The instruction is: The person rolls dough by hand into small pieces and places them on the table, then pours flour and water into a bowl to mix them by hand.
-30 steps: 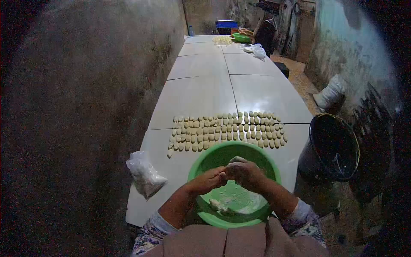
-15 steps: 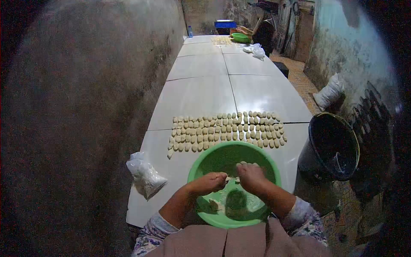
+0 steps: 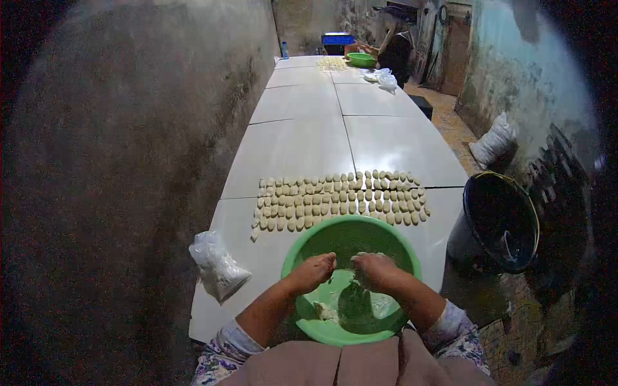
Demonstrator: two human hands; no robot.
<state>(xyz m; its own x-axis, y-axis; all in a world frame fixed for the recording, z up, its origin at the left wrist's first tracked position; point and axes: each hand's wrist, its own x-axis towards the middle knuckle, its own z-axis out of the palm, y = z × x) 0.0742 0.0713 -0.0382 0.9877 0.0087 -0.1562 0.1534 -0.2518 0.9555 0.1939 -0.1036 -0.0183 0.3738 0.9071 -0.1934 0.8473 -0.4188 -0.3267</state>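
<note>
Both of my hands are over a wide green basin [image 3: 302,241] at the near end of the table. My left hand [image 3: 313,271] is closed, thumb and fingers pinched together. My right hand [image 3: 374,270] has its fingers curled in, a short gap away from the left. The pale dough in their grips is mostly hidden by the fingers now. A lump of dough [image 3: 325,312] lies at the bottom of the basin, with whitish smears around it. Just beyond the rim, small oval dough pieces [image 3: 325,198] lie in several rows.
The long white table [image 3: 296,145] runs beside a wall on the left. A plastic bag of white stuff [image 3: 219,269] rests at its left edge. On the right stand a black bucket [image 3: 458,238] and a white sack [image 3: 494,141]. A person [image 3: 396,55] works at the far end near another green basin [image 3: 362,60].
My hands have drawn slightly apart, and the pale dough that showed between my fingertips is no longer plainly visible. The person at the far end has shifted a little.
</note>
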